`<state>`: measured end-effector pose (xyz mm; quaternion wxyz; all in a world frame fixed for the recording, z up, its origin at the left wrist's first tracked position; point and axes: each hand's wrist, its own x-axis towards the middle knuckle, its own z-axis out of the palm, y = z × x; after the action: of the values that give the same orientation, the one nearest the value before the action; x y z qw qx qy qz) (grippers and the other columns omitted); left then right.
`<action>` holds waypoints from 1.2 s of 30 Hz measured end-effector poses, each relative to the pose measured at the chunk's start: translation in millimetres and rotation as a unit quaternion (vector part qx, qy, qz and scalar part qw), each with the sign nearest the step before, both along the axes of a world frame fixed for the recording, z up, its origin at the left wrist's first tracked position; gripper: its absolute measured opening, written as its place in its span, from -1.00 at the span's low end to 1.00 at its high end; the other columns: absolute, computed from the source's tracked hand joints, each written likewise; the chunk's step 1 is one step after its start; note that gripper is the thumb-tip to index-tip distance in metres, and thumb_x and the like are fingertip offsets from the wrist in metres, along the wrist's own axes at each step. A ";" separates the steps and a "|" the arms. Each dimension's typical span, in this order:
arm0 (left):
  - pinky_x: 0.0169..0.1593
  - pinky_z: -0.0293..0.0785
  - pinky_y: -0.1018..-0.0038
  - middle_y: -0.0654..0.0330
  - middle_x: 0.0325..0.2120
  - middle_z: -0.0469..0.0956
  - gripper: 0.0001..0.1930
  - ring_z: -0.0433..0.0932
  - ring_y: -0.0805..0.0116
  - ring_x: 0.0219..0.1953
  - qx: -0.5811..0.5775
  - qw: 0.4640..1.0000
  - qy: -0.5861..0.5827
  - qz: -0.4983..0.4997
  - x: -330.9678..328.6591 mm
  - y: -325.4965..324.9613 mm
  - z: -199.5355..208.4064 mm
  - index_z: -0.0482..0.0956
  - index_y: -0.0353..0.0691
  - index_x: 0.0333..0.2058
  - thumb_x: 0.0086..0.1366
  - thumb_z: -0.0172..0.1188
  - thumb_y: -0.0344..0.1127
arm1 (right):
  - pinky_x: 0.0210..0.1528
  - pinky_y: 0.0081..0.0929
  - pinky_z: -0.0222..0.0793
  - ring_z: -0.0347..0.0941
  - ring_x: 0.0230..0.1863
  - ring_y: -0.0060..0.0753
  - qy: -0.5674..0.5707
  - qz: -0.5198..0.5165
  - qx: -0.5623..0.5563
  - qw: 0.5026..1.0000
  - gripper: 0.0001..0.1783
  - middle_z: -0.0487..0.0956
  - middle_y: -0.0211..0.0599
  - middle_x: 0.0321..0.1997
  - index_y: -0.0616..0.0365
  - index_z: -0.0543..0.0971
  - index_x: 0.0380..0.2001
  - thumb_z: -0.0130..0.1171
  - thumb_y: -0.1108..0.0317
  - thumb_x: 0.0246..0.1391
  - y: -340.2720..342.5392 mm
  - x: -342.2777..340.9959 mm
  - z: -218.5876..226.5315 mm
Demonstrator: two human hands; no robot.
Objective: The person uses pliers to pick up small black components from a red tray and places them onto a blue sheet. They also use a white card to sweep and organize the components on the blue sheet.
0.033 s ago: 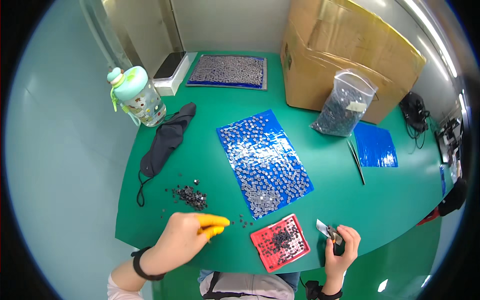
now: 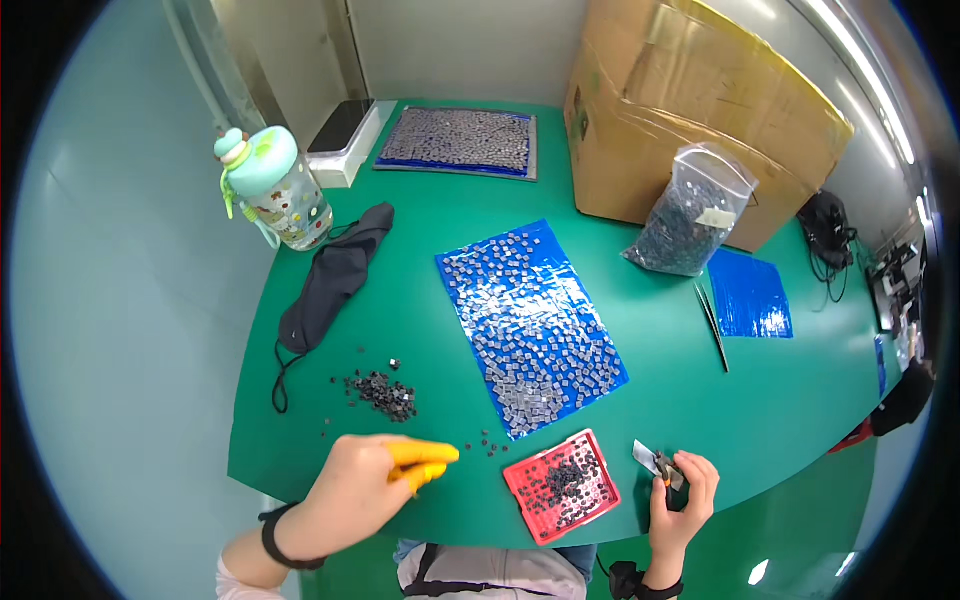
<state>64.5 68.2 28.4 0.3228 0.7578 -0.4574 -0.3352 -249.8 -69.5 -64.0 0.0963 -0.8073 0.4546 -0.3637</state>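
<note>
My left hand [image 2: 365, 485], with yellow covers on its thumb and forefinger, hovers over the green table left of the red tray. Its fingertips are pressed close together; whatever may lie between them is too small to make out. Several loose dark bits [image 2: 487, 441] lie just beyond the fingertips, and a pile of small black pieces [image 2: 385, 396] sits farther left. The red tray [image 2: 520, 498] carries many small black pieces. Right of it, my right hand [image 2: 685, 500] grips a small hand tool [image 2: 662, 468] with a flat silvery end and an orange-and-dark body.
A blue sheet [image 2: 552, 262] covered with small grey squares lies mid-table. Behind stand a full tray [image 2: 455, 140], a bottle [image 2: 285, 190] and a cardboard box [image 2: 640, 150] with a zip bag [image 2: 690, 215] before it. Tweezers [image 2: 712, 328] lie right, a dark pouch [image 2: 335, 280] left.
My left thumb and forefinger have drawn slightly closer together, and the hand has shifted a little nearer to me. My right hand stays in place with the small hand tool.
</note>
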 end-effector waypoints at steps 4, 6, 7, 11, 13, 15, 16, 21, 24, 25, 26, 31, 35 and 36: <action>-0.36 0.58 0.52 0.08 -0.38 0.67 -0.80 0.63 0.41 -0.50 -0.020 0.984 0.166 0.064 -7.5 38.6 -10.1 0.67 -0.29 -0.22 0.14 0.30 -0.53 | 0.03 -0.21 0.27 0.42 -0.07 -0.09 0.042 -0.013 0.006 0.999 -0.56 0.55 -0.22 -0.16 0.16 0.54 -0.23 0.28 0.55 -0.34 4.7 0.6 4.1; -0.38 0.55 0.60 0.08 -0.44 0.67 -0.88 0.63 0.45 -0.41 -0.054 0.948 0.272 0.153 -26.0 47.4 -28.0 0.66 -0.45 -0.36 0.10 0.31 -0.53 | 0.02 -0.21 0.30 0.43 -0.09 -0.09 0.049 0.018 0.002 0.999 -0.58 0.55 -0.19 -0.17 0.18 0.54 -0.24 0.27 0.55 -0.33 13.7 11.2 17.8; -0.38 0.50 0.62 0.17 -0.37 0.66 -0.88 0.59 0.51 -0.43 -0.039 0.953 0.274 0.128 -28.7 47.6 -30.4 0.67 -0.38 -0.36 0.07 0.34 -0.52 | 0.02 -0.22 0.33 0.43 -0.08 -0.08 0.052 0.041 0.002 0.998 -0.59 0.55 -0.15 -0.17 0.21 0.54 -0.24 0.25 0.56 -0.31 16.9 18.0 27.4; -0.38 0.41 0.69 0.28 -0.40 0.62 -0.88 0.51 0.63 -0.44 -0.101 0.923 0.362 0.084 -38.6 23.4 -44.5 0.68 -0.35 -0.40 0.03 0.37 -0.57 | -0.08 -0.19 0.34 0.46 -0.18 -0.11 0.069 0.136 -0.002 0.988 -0.59 0.57 -0.18 -0.22 0.20 0.55 -0.28 0.30 0.40 -0.35 34.4 52.9 56.2; -0.36 0.44 0.67 0.25 -0.41 0.61 -0.87 0.53 0.59 -0.43 -0.103 0.911 0.394 0.062 -37.0 18.6 -52.5 0.67 -0.37 -0.39 0.03 0.37 -0.59 | -0.14 -0.20 0.31 0.48 -0.24 -0.17 0.080 0.192 0.005 0.978 -0.60 0.58 -0.25 -0.25 0.14 0.57 -0.32 0.34 0.28 -0.35 39.0 66.2 63.4; -0.35 0.46 0.67 0.24 -0.40 0.61 -0.87 0.55 0.57 -0.41 -0.098 0.895 0.433 0.038 -34.6 17.7 -59.6 0.66 -0.38 -0.38 0.04 0.36 -0.59 | -0.13 -0.21 0.29 0.48 -0.23 -0.20 0.086 0.221 0.033 0.971 -0.62 0.59 -0.31 -0.24 0.08 0.58 -0.32 0.36 0.27 -0.34 43.9 80.8 71.4; -0.34 0.46 0.67 0.24 -0.39 0.61 -0.88 0.55 0.56 -0.41 -0.096 0.886 0.453 0.029 -33.1 18.2 -62.5 0.66 -0.38 -0.38 0.04 0.36 -0.59 | -0.13 -0.21 0.29 0.48 -0.23 -0.21 0.095 0.232 0.042 0.967 -0.62 0.59 -0.34 -0.24 0.06 0.58 -0.32 0.37 0.27 -0.34 45.1 89.6 74.2; -0.26 0.54 0.61 0.14 -0.36 0.62 -0.79 0.59 0.47 -0.36 -0.121 0.842 0.519 0.084 -34.0 25.9 -73.7 0.62 -0.45 -0.30 0.04 0.36 -0.63 | -0.14 -0.21 0.27 0.48 -0.25 -0.23 0.089 0.253 0.079 0.960 -0.59 0.60 -0.35 -0.26 0.05 0.60 -0.32 0.41 0.24 -0.36 44.5 103.7 67.6; -0.21 0.57 0.56 0.08 -0.33 0.63 -0.69 0.60 0.44 -0.35 -0.165 0.836 0.504 0.137 -40.8 30.2 -82.6 0.57 -0.48 -0.19 0.03 0.36 -0.65 | -0.15 -0.21 0.27 0.47 -0.26 -0.23 0.049 0.274 0.136 0.951 -0.60 0.60 -0.35 -0.27 0.06 0.61 -0.32 0.42 0.24 -0.36 41.2 109.2 61.9; -0.19 0.57 0.55 0.06 -0.32 0.63 -0.65 0.60 0.44 -0.34 -0.160 0.851 0.481 0.140 -40.4 31.5 -80.7 0.55 -0.49 -0.15 0.03 0.35 -0.66 | -0.16 -0.23 0.27 0.48 -0.25 -0.25 0.056 0.284 0.134 0.948 -0.60 0.60 -0.36 -0.28 0.06 0.61 -0.33 0.43 0.24 -0.35 41.0 110.6 60.7; -0.17 0.58 0.54 0.04 -0.30 0.63 -0.61 0.60 0.43 -0.33 -0.157 0.864 0.456 0.143 -40.6 31.4 -78.6 0.53 -0.49 -0.11 0.03 0.35 -0.67 | -0.17 -0.24 0.27 0.48 -0.25 -0.26 0.062 0.291 0.133 0.945 -0.61 0.60 -0.36 -0.29 0.06 0.61 -0.33 0.43 0.24 -0.34 39.0 110.9 59.9; -0.16 0.58 0.52 0.01 -0.27 0.63 -0.56 0.60 0.40 -0.30 -0.122 0.892 0.421 0.109 -35.5 34.3 -74.8 0.47 -0.52 -0.02 0.08 0.28 -0.70 | -0.20 -0.26 0.26 0.48 -0.26 -0.30 0.070 0.316 0.147 0.935 -0.61 0.61 -0.40 -0.29 0.03 0.61 -0.34 0.44 0.24 -0.35 28.1 108.2 51.9; -0.17 0.59 0.51 0.00 -0.27 0.64 -0.56 0.61 0.39 -0.28 -0.164 0.863 0.461 0.125 -46.9 41.0 -84.2 0.44 -0.52 0.01 0.11 0.25 -0.69 | -0.19 -0.26 0.27 0.48 -0.27 -0.29 0.068 0.329 0.146 0.930 -0.59 0.61 -0.41 -0.28 0.02 0.61 -0.34 0.46 0.18 -0.36 21.8 105.7 44.7; -0.18 0.59 0.50 0.00 -0.27 0.64 -0.56 0.61 0.38 -0.27 -0.169 0.879 0.432 0.110 -47.5 41.4 -85.7 0.44 -0.52 0.01 0.11 0.25 -0.69 | -0.19 -0.26 0.27 0.48 -0.27 -0.29 0.069 0.330 0.145 0.930 -0.59 0.61 -0.41 -0.28 0.02 0.61 -0.34 0.46 0.16 -0.36 21.1 105.5 44.2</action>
<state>16.9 109.6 -57.3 0.6461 0.5175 -0.2355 -0.5092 -144.3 -48.3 -19.7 0.2953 -0.9122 0.2162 -0.1844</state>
